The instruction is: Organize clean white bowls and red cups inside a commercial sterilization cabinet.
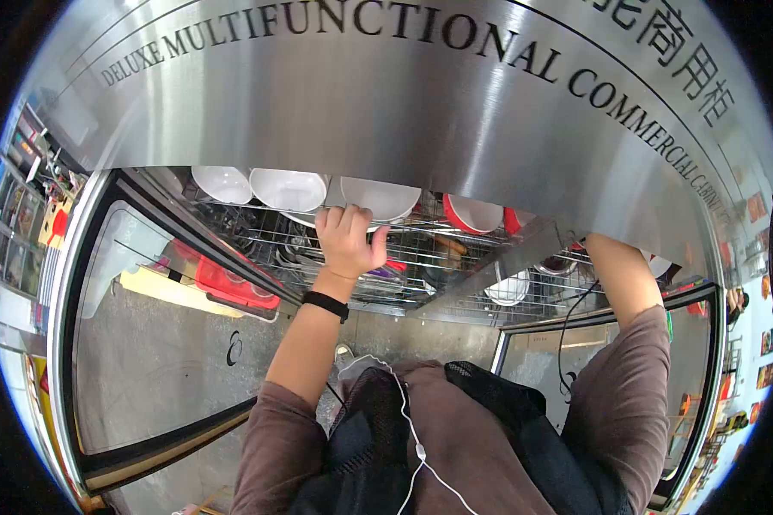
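Observation:
My left hand (349,239), with a black band on its wrist, is closed at the front edge of the upper wire shelf (438,227). Its fingers curl over the wire and its thumb points right. White bowls stand tilted on this shelf, one bowl (289,189) left of the hand and a larger bowl (380,197) just behind it. My right forearm (623,270) reaches into the right side of the steel cabinet (318,103). The cabinet's upper panel hides my right hand and whatever it touches. Near that arm, a white dish (508,289) sits on a lower rack.
Glass doors, one door (172,343) at left and another door (610,343) at right, stand swung out on both sides of me. Red-and-white bowls (474,213) line the shelf's right part. Behind the left glass is a red basket (232,283). A black cable (562,343) hangs at right.

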`<state>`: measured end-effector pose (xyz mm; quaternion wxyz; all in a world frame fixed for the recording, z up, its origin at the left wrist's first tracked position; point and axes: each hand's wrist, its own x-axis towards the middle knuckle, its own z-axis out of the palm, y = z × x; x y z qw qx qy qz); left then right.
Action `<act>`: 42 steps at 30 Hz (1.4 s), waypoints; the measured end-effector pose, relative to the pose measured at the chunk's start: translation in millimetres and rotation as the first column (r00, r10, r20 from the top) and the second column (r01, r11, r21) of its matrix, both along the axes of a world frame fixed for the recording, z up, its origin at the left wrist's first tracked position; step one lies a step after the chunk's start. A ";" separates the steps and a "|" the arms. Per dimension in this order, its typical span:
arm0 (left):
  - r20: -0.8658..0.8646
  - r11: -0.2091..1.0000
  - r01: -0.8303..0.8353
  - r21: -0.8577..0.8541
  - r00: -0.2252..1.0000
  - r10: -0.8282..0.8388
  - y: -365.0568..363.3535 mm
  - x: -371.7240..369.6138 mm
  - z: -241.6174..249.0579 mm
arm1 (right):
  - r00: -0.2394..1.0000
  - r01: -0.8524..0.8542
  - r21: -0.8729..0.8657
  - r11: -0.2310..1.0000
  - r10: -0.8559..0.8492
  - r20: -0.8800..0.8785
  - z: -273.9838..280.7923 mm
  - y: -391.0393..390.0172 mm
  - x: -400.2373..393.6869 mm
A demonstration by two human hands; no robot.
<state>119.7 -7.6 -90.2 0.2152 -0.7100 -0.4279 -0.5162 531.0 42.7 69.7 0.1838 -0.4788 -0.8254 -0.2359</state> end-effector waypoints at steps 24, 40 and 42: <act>-0.048 0.993 -0.112 0.034 0.992 0.113 -1.6 6.4 -4.9 | 0.351 0.644 -0.188 0.741 -0.505 -0.789 -48.9 -147.9 228.4; -0.077 0.978 -0.175 -0.116 0.983 0.167 -15.1 8.7 2.6 | 0.211 0.642 -0.100 0.760 -0.301 -0.930 -86.2 -143.0 315.5; -0.074 0.987 -0.145 -0.072 0.987 0.140 -13.3 9.3 4.6 | 0.288 0.545 0.026 0.838 -0.158 -0.945 -69.5 -155.9 290.1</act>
